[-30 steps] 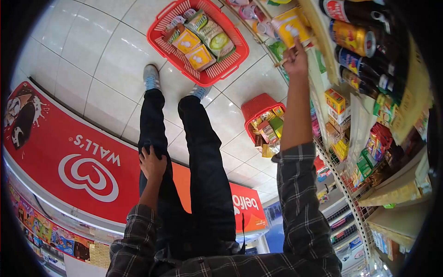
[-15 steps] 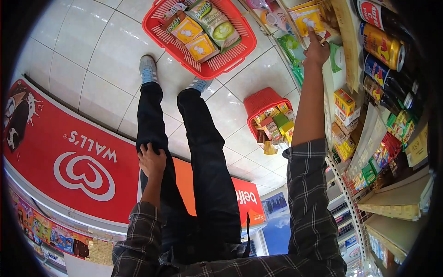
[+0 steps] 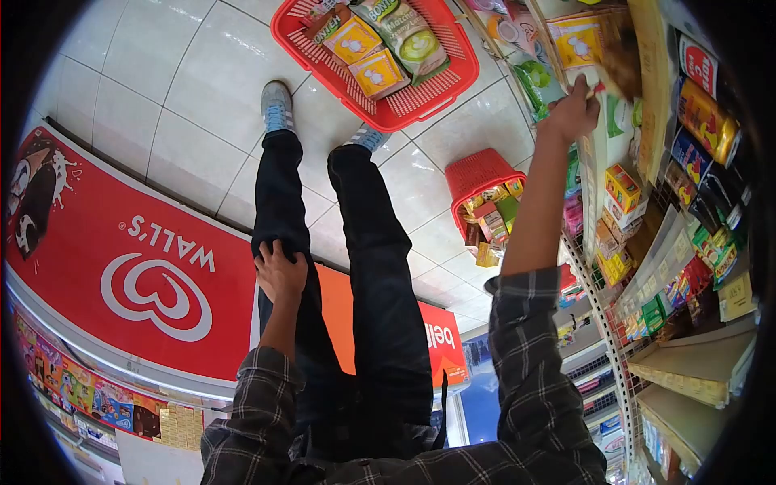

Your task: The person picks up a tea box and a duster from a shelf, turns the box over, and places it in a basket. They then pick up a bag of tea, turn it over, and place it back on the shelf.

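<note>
My left hand (image 3: 281, 271) rests on my dark trouser leg near the knee, its fingers spread and nothing in them. My right hand (image 3: 572, 115) reaches up to the front edge of a shelf on the right, fingers bent and somewhat apart, with no item visible in it. Just beyond its fingertips, a yellow packet (image 3: 575, 42) with a white figure stands on the shelf. Green packets (image 3: 535, 81) lie to the left of this hand. Similar yellow packets (image 3: 378, 73) and a green Bonteh matcha pouch (image 3: 414, 40) lie in a red basket (image 3: 462, 74) on the floor.
A second red basket (image 3: 477, 171), tilted and filled with small boxes, stands on the tiled floor (image 3: 206, 65). The red Wall's freezer (image 3: 178, 242) lies along my left. Shelves to the right hold cans (image 3: 705, 121), small boxes (image 3: 622, 190) and sachets. My shoes are near the basket.
My right index finger pointed at the yellow packet; now the hand is slightly lower at the shelf edge, with fingers more bent. The view has shifted slightly. My left hand stays on my leg.
</note>
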The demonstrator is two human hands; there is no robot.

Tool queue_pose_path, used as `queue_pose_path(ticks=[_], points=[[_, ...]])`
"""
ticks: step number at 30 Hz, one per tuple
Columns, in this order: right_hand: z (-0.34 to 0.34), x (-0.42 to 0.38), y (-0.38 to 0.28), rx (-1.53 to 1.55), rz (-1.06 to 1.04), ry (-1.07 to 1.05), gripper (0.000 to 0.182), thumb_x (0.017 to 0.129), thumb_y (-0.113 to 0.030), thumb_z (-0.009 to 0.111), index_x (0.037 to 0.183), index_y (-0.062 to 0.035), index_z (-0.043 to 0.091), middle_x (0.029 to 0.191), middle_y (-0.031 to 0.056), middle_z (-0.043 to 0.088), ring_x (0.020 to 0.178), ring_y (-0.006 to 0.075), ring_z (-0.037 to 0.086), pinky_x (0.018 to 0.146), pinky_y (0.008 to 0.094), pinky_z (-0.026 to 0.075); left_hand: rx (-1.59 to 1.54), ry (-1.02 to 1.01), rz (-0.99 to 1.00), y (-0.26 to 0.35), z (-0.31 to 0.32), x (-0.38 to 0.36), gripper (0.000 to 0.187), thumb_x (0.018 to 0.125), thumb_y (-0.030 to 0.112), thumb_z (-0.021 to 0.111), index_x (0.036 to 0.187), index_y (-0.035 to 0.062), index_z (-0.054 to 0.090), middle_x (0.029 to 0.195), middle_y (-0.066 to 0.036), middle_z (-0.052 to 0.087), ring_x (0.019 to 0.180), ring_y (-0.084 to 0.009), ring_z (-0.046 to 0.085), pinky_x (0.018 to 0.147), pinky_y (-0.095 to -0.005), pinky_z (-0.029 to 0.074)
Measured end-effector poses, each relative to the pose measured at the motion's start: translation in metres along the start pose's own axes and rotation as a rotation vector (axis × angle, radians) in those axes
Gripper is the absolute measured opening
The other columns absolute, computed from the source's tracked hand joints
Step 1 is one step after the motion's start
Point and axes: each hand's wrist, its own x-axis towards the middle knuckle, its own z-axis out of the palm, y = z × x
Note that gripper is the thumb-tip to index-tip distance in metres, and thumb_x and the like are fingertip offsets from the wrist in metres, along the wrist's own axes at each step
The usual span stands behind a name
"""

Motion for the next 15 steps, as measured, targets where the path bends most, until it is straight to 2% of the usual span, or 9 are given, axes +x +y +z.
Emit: queue_pose_path(ticks=[2, 4, 6, 8, 9, 11, 14, 15], points=[[0.002, -0.057, -0.015, 0.132, 0.160, 0.011, 0.031, 0.091, -0.029, 0.066, 0.075, -0.0062, 0.052, 0.069, 0.0013, 0.052, 0.047, 0.0091, 0.040, 0.036, 0.0252, 0.027, -0.020, -0.005, -0.006, 0.002, -0.004, 0.000, 0.052, 0.078, 0.032, 0.063, 0.124, 0.0094, 0.058, 0.140, -0.017, 0.047, 0.122, -0.0377, 0.048, 0.095, -0.0483, 0.046], [0.002, -0.105, 0.000, 0.185, 0.300, -0.051, 0.037, 0.093, -0.032, 0.064, 0.069, -0.0091, 0.048, 0.062, -0.0015, 0.044, 0.046, 0.0067, 0.035, 0.036, 0.0236, 0.023, -0.030, 0.004, -0.004, 0.002, -0.003, 0.002, 0.051, 0.077, 0.031, 0.064, 0.123, 0.0089, 0.059, 0.140, -0.017, 0.047, 0.121, -0.0382, 0.049, 0.095, -0.0486, 0.046], [0.005, -0.153, 0.025, 0.115, 0.387, -0.142, 0.041, 0.094, -0.034, 0.063, 0.065, -0.0100, 0.046, 0.058, -0.0027, 0.042, 0.045, 0.0058, 0.034, 0.038, 0.0228, 0.023, -0.052, 0.021, -0.005, 0.002, -0.004, 0.002, 0.050, 0.076, 0.030, 0.063, 0.121, 0.0085, 0.060, 0.138, -0.018, 0.048, 0.119, -0.0391, 0.049, 0.094, -0.0485, 0.047], [0.010, -0.190, 0.066, 0.076, 0.381, -0.289, 0.043, 0.094, -0.034, 0.063, 0.064, -0.0081, 0.048, 0.055, -0.0020, 0.045, 0.045, 0.0066, 0.035, 0.041, 0.0239, 0.028, -0.054, 0.014, -0.006, 0.003, -0.006, 0.003, 0.049, 0.076, 0.031, 0.062, 0.120, 0.0084, 0.060, 0.138, -0.018, 0.048, 0.118, -0.0393, 0.050, 0.094, -0.0481, 0.047], [0.009, -0.199, 0.096, -0.117, 0.249, -0.482, 0.038, 0.094, -0.033, 0.063, 0.072, -0.0024, 0.057, 0.059, 0.0007, 0.054, 0.050, 0.0065, 0.045, 0.050, 0.0239, 0.038, -0.053, 0.011, -0.004, 0.002, -0.006, 0.003, 0.049, 0.077, 0.031, 0.062, 0.120, 0.0084, 0.060, 0.138, -0.018, 0.048, 0.118, -0.0393, 0.050, 0.093, -0.0478, 0.047], [0.030, -0.213, 0.107, -0.253, 0.109, -0.735, 0.033, 0.091, -0.033, 0.067, 0.086, -0.0002, 0.066, 0.071, 0.0083, 0.065, 0.063, 0.0157, 0.062, 0.061, 0.0300, 0.049, -0.056, 0.010, -0.012, 0.001, -0.004, 0.003, 0.049, 0.077, 0.032, 0.062, 0.120, 0.0084, 0.060, 0.138, -0.018, 0.048, 0.118, -0.0392, 0.049, 0.095, -0.0474, 0.046], [0.067, -0.205, 0.151, -0.596, -0.302, -0.827, 0.033, 0.086, -0.033, 0.071, 0.099, -0.0025, 0.068, 0.091, 0.0147, 0.069, 0.087, 0.0289, 0.068, 0.076, 0.0371, 0.052, -0.072, 0.012, -0.007, -0.001, 0.000, 0.006, 0.050, 0.076, 0.032, 0.063, 0.120, 0.0083, 0.059, 0.139, -0.019, 0.048, 0.120, -0.0394, 0.047, 0.097, -0.0472, 0.044], [0.081, -0.200, 0.169, -0.596, -0.245, -0.842, 0.043, 0.080, -0.035, 0.076, 0.108, -0.0042, 0.066, 0.106, 0.0184, 0.067, 0.099, 0.0380, 0.064, 0.086, 0.0431, 0.050, -0.077, 0.009, -0.006, -0.001, 0.001, 0.007, 0.050, 0.076, 0.032, 0.063, 0.120, 0.0082, 0.059, 0.139, -0.019, 0.048, 0.120, -0.0397, 0.047, 0.097, -0.0474, 0.044]])
